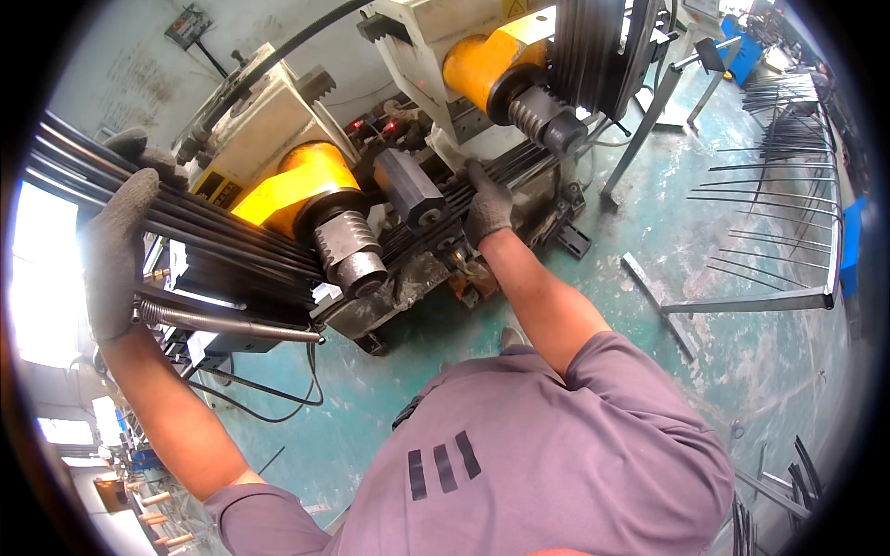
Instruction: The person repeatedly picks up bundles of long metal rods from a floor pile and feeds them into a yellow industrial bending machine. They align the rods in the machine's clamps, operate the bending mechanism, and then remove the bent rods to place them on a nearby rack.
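My left hand [119, 250], in a grey work glove, is closed round a thick bundle of long dark metal rods [232, 236] at the left; some of its fingers are behind the rods. The bundle runs under a yellow machine head [301, 181] with a ridged steel roller [348, 246]. My right hand [489, 206], gloved too, is closed over the rods farther right, its fingertips partly hidden. Between my hands a dark hexagonal block [408, 188] sits above the rods. A second yellow head [491, 69] with another ridged roller [547, 120] stands beyond my right hand.
A spring-wound bar [232, 322] and black cables [269, 417] are below the left bundle. At the right, a metal rack [751, 303] holds many thin rods. A steel-legged stand [640, 139] rises from the worn green floor [593, 287].
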{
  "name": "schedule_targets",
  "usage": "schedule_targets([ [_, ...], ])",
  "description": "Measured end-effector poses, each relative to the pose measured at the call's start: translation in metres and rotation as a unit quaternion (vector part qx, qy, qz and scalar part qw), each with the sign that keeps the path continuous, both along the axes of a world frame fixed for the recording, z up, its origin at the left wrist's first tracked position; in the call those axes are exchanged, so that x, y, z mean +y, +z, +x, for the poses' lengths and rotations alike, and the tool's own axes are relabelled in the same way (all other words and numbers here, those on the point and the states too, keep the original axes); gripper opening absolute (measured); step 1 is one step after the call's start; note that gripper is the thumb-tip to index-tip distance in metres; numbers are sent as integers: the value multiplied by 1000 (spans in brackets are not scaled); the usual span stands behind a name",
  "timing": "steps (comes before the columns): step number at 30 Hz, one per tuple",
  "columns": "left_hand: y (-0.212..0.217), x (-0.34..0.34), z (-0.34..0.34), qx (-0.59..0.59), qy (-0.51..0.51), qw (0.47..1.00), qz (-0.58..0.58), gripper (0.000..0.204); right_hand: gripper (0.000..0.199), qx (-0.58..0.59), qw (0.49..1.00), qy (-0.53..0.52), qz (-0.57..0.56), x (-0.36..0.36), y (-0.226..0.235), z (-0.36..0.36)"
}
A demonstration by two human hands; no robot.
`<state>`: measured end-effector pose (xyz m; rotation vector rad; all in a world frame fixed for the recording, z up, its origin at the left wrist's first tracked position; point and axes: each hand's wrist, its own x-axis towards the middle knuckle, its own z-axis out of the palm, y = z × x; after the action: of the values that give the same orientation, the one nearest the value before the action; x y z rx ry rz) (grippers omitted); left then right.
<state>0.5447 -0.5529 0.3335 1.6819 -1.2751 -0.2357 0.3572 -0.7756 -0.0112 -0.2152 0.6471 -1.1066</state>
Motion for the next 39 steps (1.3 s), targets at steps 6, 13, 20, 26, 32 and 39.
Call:
schedule_targets([
  [6,4,5,-8,-6,45,999,12,39,17,-3,999,32,29,-1,-6,2],
  [13,-3,0,-19,23,60,998,26,45,14,-24,999,26,10,3,4,-6],
  [20,2,3,-22,-12,129,990,55,42,14,-17,997,72,11,5,11,-11],
  [26,3,-3,-18,-34,107,991,72,39,17,-52,994,84,47,0,4,-6],
  [32,23,55,-28,-290,109,939,152,33,20,-63,991,106,42,9,14,-27],
  [39,-45,80,-163,38,284,947,-148,34,23,76,994,61,-40,41,36,-210],
])
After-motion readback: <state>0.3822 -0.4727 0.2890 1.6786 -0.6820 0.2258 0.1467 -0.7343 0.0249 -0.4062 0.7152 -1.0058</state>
